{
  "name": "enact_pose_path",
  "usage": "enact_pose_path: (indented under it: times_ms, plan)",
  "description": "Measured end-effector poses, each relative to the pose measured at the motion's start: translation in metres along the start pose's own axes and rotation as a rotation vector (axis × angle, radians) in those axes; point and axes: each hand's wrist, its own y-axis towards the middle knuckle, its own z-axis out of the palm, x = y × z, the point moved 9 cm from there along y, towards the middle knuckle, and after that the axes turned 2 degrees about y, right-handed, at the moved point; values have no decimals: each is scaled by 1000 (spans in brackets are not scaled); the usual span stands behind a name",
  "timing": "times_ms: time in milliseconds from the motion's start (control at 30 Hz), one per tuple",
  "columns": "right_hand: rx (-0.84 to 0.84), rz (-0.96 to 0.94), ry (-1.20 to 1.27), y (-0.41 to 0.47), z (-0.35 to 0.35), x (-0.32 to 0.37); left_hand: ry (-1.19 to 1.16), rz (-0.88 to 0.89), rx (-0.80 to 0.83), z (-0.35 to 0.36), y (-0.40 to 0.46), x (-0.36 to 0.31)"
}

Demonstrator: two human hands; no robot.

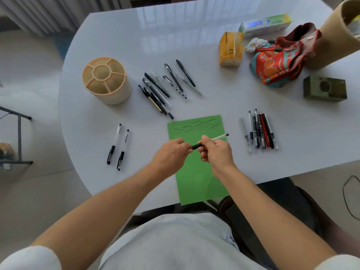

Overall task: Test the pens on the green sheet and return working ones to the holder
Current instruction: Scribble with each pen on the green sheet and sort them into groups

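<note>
Over the green sheet (pixel 196 172), which bears several black test strokes near its far edge, both hands hold one clear pen (pixel 219 137) with a black grip. My right hand (pixel 215 151) grips the barrel. My left hand (pixel 173 151) pinches the black end, probably its cap. The beige pen holder (pixel 109 92), divided into compartments, stands at the left with nothing visible inside. A pile of several pens (pixel 165 88) lies between holder and sheet. Two pens (pixel 118 147) lie left of the sheet. Another bunch of pens (pixel 260 131) lies to the right.
At the far right of the white table (pixel 136 36) lie a yellow tissue pack (pixel 230 49), a toothpaste box (pixel 266 25), a red patterned pouch (pixel 278 61), a dark green box (pixel 324 88) and a cardboard tube (pixel 335 36). The sheet overhangs the near table edge.
</note>
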Motion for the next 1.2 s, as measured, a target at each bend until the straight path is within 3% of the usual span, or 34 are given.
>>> enact_pose_path:
  times_ms: [133,467,733,833,967,1033,1100,1200]
  plan:
    - [62,-62,10,-10,0,3,-204,12,61,-7,-4,5]
    - [211,-122,91,-36,2,-9,-749,-146,500,24,-22,18]
    - [378,-148,106,-24,2,0,-1092,-183,674,36,-27,7]
    - [346,-128,87,-9,-4,6,-915,-232,550,34,-10,15]
    - [115,-54,31,19,-3,-1,-226,-111,230,16,25,11]
    - [-110,25,69,44,-42,1,15,-122,130,11,19,26]
    - [-311,54,154,69,-105,12,85,-269,42,-2,-5,70]
    - [-205,-67,38,90,-120,34,20,-326,-95,-19,-22,94]
